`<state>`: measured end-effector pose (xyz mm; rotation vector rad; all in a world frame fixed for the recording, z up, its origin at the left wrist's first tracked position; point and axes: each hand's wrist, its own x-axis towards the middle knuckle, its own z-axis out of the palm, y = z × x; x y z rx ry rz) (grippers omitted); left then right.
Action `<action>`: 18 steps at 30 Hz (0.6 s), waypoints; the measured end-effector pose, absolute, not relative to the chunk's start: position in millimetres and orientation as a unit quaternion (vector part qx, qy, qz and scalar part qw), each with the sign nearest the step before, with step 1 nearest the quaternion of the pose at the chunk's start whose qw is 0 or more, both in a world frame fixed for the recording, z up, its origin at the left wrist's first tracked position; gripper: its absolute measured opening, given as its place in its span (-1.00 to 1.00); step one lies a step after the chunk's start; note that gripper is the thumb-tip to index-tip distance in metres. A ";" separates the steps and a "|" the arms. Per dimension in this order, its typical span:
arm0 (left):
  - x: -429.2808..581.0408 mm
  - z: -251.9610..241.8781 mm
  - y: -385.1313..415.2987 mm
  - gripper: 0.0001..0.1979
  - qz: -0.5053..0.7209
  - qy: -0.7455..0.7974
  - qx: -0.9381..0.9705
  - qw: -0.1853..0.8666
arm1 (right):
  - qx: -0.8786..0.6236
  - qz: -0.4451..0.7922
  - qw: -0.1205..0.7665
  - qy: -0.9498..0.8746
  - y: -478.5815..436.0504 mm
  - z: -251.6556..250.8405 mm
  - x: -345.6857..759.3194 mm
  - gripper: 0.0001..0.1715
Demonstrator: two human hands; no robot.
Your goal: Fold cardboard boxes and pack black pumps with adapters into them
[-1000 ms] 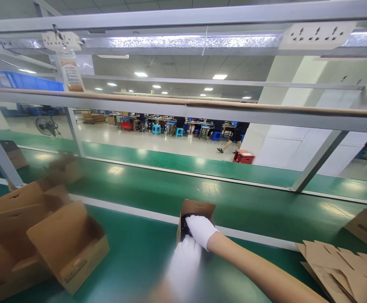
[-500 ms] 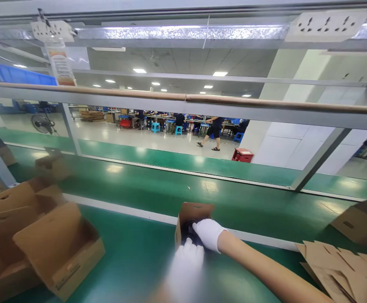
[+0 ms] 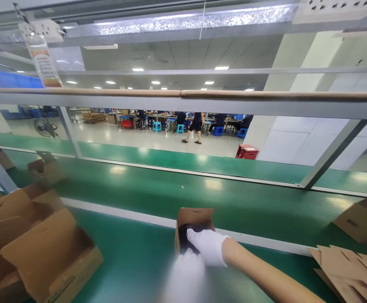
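A small open cardboard box (image 3: 195, 215) stands in front of me with its flap raised at the back. Inside sits a dark, black object (image 3: 197, 227), whose kind I cannot make out. My right hand (image 3: 207, 246), in a white glove, reaches into the box from the right; its fingers are bent together against the black object. My left hand (image 3: 186, 275), also white-gloved, is at the near side of the box. Motion smears it, and its fingers do not show clearly.
Open cardboard boxes (image 3: 52, 256) crowd the left of the green work surface (image 3: 123, 256). At right are flat cardboard pieces (image 3: 354, 269) and another box (image 3: 365, 221). A metal post (image 3: 336, 153) and a rail (image 3: 234, 107) stand ahead. A person (image 3: 196, 126) walks far behind.
My right hand has moved slightly down and covers the dark object differently. My left hand has lowered a little. In the background the walking person has moved left, and the view has shifted slightly.
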<state>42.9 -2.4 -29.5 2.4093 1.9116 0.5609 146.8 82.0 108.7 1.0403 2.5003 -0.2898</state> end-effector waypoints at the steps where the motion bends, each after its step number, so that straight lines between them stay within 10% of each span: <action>1: 41.6 -29.5 -4.3 -0.58 0.172 0.615 0.770 0.002 | 0.360 -0.107 0.228 0.898 87.6 111.7 141.1 -0.28; 6: 36.1 -22.1 -2.5 -0.59 0.150 0.622 0.767 -0.036 | 0.339 -0.101 0.233 0.906 81.8 136.2 133.7 -0.50; 12: 18.1 10.4 48.2 -0.57 0.148 0.633 0.757 -0.065 | 0.343 -0.124 -0.074 0.928 39.8 151.0 217.4 -0.54; 18: -23.4 37.2 128.1 -0.60 0.159 0.642 0.747 -0.070 | 0.656 -0.050 0.009 0.753 50.6 131.2 370.2 -0.62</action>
